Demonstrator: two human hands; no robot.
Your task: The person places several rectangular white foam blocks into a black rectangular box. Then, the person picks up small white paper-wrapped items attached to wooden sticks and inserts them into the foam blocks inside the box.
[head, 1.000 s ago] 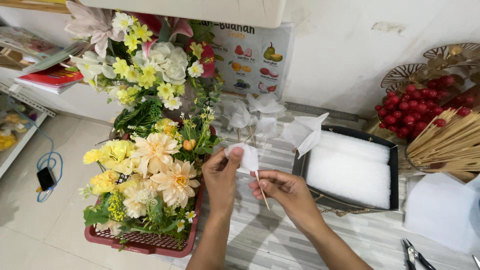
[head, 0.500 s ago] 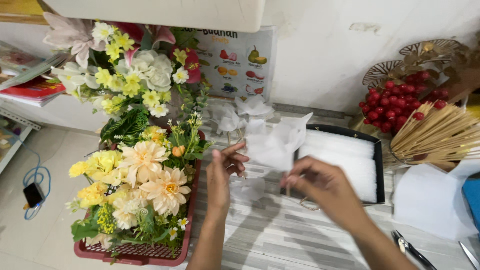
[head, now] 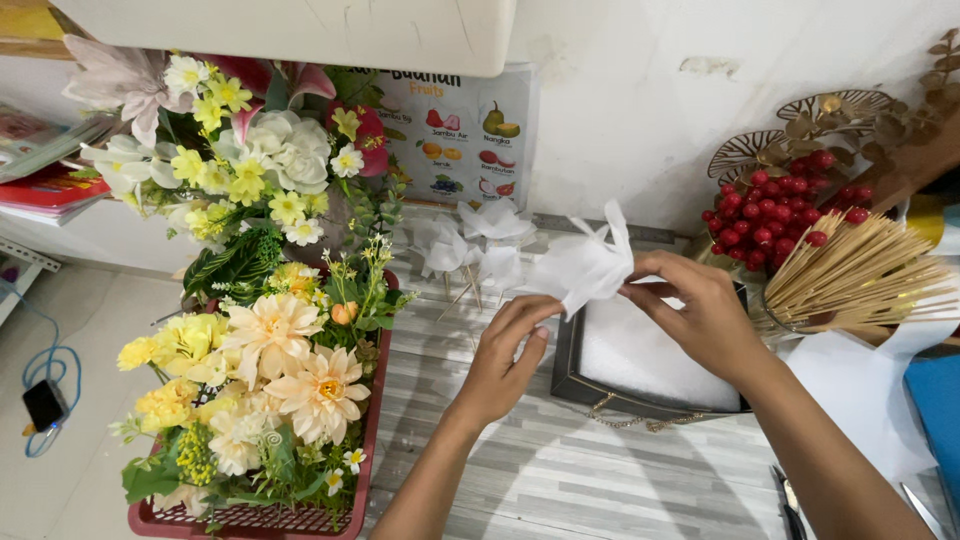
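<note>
**Two hands on a white paper flower**

Two hands meet above the table. The right hand (head: 700, 315) pinches a paper flower (head: 585, 265) of thin white sheet, its fingers closed on the gathered base while the petals fan up and to the left. The left hand (head: 505, 355) reaches up from below with loosely curled fingers; its fingertips (head: 535, 308) come close under the flower, though whether they touch it is hard to tell. The flower hangs in the air above the near-left corner of a black tray (head: 590, 385).

The tray holds a flat stack of white sheets (head: 640, 355). A red basket (head: 250, 520) at the left is packed with artificial blooms (head: 270, 350), yellow, cream and peach, among green leaves. At the right a cup, mostly hidden, holds a bundle of wooden sticks (head: 860, 275), and red berries (head: 775, 205) cluster behind it beside gold metal leaves (head: 800, 130).

More finished white flowers (head: 470, 240) lie on the grey wood-grain table (head: 570, 470), near the wall. A fruit chart (head: 460, 135) leans against that white wall. Black scissors (head: 790, 500) poke in at the lower edge. On the pale floor at the left lie a phone (head: 42, 403) and its blue cable (head: 55, 360).
</note>
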